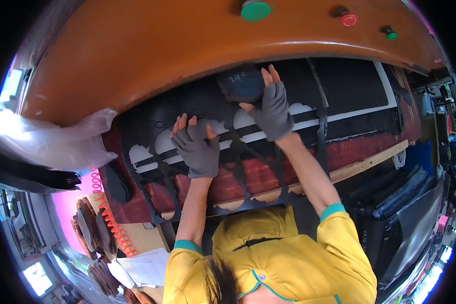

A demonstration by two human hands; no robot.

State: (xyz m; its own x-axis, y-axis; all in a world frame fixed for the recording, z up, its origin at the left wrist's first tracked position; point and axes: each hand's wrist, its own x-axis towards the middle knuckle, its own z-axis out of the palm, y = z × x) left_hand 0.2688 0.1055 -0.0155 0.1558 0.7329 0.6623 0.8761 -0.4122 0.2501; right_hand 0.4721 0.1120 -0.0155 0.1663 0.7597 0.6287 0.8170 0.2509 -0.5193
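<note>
My left hand [196,149], in a grey fingerless glove, lies with its fingers spread over a black sheet [162,116] with cut-out gaps; nothing shows in its grip. To its right and farther away, my right hand [272,109], gloved the same way, has its fingers stretched out and thumb apart. It sits against the right and near edges of a flat, rounded dark blue-black piece [239,85] with pale handwritten marks. White areas show through the gaps in the sheet, and narrow black strips [238,172] hang from it over the dark red board [202,190].
An orange machine beam [187,45] with green [255,10] and red [348,19] buttons spans the far side. Clear plastic film [55,139] hangs at left, above a coiled red hose [114,228]. Black sheets [390,197] are stacked at right. Papers [142,268] lie near left.
</note>
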